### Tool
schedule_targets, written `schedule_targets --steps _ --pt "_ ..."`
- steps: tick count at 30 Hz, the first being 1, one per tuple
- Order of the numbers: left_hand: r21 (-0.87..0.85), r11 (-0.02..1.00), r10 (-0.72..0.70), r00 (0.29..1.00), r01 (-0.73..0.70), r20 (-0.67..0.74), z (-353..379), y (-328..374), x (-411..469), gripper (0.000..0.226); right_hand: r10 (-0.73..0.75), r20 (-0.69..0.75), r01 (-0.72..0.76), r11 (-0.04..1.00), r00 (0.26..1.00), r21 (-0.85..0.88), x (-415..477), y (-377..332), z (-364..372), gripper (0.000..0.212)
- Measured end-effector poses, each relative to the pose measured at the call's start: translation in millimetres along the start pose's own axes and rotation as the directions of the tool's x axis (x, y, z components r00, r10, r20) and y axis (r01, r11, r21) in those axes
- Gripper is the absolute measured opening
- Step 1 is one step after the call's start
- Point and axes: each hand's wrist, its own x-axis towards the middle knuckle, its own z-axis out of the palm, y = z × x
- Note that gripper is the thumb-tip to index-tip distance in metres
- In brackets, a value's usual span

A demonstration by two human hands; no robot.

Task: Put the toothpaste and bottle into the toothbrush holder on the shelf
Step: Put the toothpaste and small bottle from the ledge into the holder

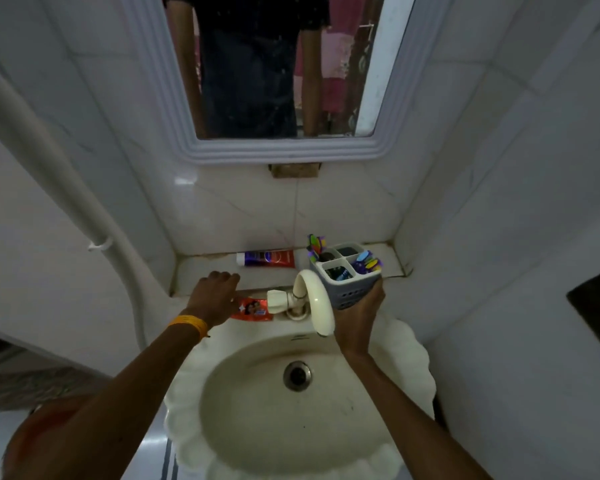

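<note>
Head view looks down on a scalloped ceramic sink (420, 362). The right hand (357, 317) is wrapped around the lower wall of the holder (347, 275), a grey plastic box with four square cells and a perforated base. It is tipped slightly toward the person, probably to steady it for loading; whether it rests on the shelf (201, 268) or is lifted I cannot tell, since the curved cream tap (317, 299) hides its near corner. Bright toothbrushes (368, 263) stand in the right and far-left cells.

The toothpaste (267, 258), a soft tube, red and purple with a white cap, lies flat at the back of the tiled shelf, just left of the holder. The left hand (213, 296) hovers over the shelf edge, fingers curled and holding nothing, near the tube but apart from it. An orange sachet (253, 308) lies beside the tap. No bottle shows clearly.
</note>
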Motion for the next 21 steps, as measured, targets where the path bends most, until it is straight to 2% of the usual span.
schedule_targets --steps 4,9,15,18,21 --pt "0.024 1.000 -0.002 0.999 0.001 0.051 14.9 -2.5 4.9 0.052 0.066 0.005 -0.066 0.998 0.998 -0.007 -14.8 9.5 -2.9 0.126" --pt "0.055 0.998 0.032 0.999 -0.032 0.008 26.0 -3.3 8.2 0.052 0.092 0.054 -0.094 0.995 0.994 0.037 -17.1 21.9 -7.7 0.127" --pt "0.054 0.998 0.019 0.997 -0.024 0.081 25.1 -3.8 6.2 0.063 0.124 0.058 -0.130 0.985 0.991 0.115 -17.7 21.3 -10.3 0.128" --pt "0.000 1.000 -0.028 0.994 0.028 0.104 27.0 -6.3 3.5 0.063 0.149 0.050 -0.155 0.980 0.988 0.124 -20.0 23.2 -10.3 0.127" --pt "-0.133 0.990 -0.043 0.996 0.052 0.075 28.2 -6.0 -5.6 0.045 0.139 0.043 -0.144 0.981 0.989 0.129 -22.7 24.0 -10.5 0.124"
